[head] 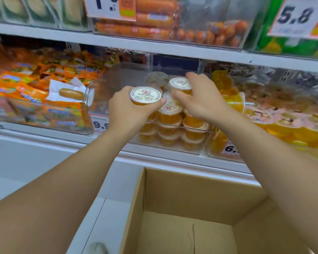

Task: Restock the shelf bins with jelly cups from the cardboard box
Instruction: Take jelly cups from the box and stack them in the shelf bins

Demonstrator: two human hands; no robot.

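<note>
Big cardboard box (191,208) at the bottom of the frame, looks empty in the part that shows, flaps up, stiff enough to stay put. Above it, mid-frame, the clear shelf bin (117,77) about half stacked with orange jelly cups (170,116), several layers deep.

Left hand (128,112) curled around one jelly cup (146,95) from below, fingers wrapping the wall under the rim, lid facing up. Right hand (200,99) pinching a second cup (180,85) by its sides, right over the stack at centre frame.

Probably light, small, rigid-ish thin plastic with a peel-off film lid. Best held by the side wall or under the rim, not pressing on the lid. Smooth sides, likely a bit slippery; stacks could topple if nudged.

Writing: red characters on the white lids, too blurry to read. Price tags: "5.8" upper right, "9.9" left of the bin, a partial "6." lower right.
</note>
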